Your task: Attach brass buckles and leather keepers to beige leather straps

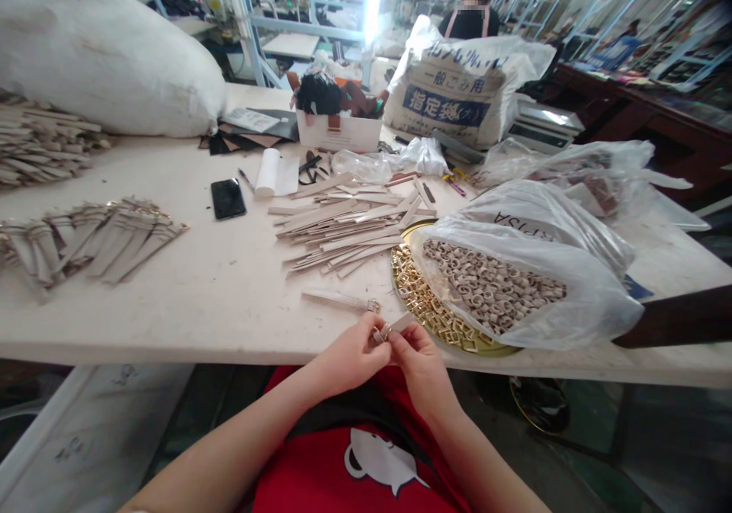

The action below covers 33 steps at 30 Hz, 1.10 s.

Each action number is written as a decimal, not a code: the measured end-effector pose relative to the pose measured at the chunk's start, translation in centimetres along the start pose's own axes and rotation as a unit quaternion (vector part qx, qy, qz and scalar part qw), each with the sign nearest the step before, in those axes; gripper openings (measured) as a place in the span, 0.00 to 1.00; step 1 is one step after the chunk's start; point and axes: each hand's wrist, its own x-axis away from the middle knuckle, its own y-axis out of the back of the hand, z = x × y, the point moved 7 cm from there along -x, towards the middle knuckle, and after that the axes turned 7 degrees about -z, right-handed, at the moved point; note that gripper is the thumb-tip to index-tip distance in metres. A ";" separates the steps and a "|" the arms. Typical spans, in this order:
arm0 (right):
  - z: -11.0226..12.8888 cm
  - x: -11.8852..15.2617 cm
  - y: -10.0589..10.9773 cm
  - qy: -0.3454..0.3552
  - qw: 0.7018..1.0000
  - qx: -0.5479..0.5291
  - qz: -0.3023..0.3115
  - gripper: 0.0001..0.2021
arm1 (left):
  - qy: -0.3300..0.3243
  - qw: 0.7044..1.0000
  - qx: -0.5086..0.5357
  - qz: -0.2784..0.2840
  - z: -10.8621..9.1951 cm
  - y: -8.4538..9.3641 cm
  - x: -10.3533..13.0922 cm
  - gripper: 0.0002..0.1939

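Close to the table's front edge, my left hand [366, 351] and my right hand [420, 357] meet, fingertips pinched around a short beige strap [403, 321]. A small gold buckle [386, 331] sits on the strap between the fingers, partly hidden by them. Just beyond my left hand lies another beige strap [335, 297] with a metal buckle at its right end. Right of my hands, a round gold tray [506, 351] bears many gold buckles [426, 299]. On the tray rests an open plastic bag [595, 292] of small beige loops [492, 284].
Loose beige strips [343, 227] lie piled ahead. Buckled straps [126, 238] are stacked at left, below a big white sack [114, 56]. A phone [227, 198], a paper roll [268, 174], a white box [337, 132] and a printed bag [451, 94] stand farther back. A person [472, 21] is beyond.
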 end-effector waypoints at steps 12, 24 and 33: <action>-0.4 -0.2 0.7 -0.001 1.000 0.001 -0.025 0.10 | 0.081 0.985 0.146 0.049 1.4 -1.0 0.5 0.10; -0.2 0.3 0.2 0.013 0.999 0.048 0.012 0.08 | 0.081 0.986 0.145 0.029 2.0 -1.7 0.8 0.09; 0.5 0.2 0.2 0.002 0.995 0.079 0.056 0.09 | 0.076 0.990 0.120 0.005 1.3 -1.5 1.1 0.10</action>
